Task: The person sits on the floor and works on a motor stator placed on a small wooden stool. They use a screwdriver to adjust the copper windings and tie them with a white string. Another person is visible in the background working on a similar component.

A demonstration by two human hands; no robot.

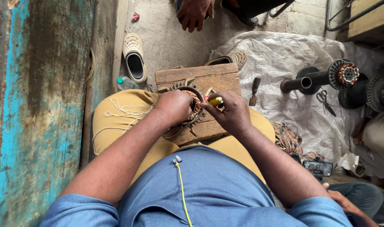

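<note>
While resting on a worn wooden block across the lap, one round motor stator with copper windings, partly hidden under the left hand. Left hand closed over its rim, fingers curled tight. Right hand pinched narrow around one yellow lighter, just beside the stator's right edge. One loop of white cord draped on the left knee. One chisel and one pair of scissors on the white plastic sheet, apart from each other. Two pale sandals on the concrete floor beyond the block, one small plastic bottle near them, contents not discernible. Another person's hand at the top edge.
</note>
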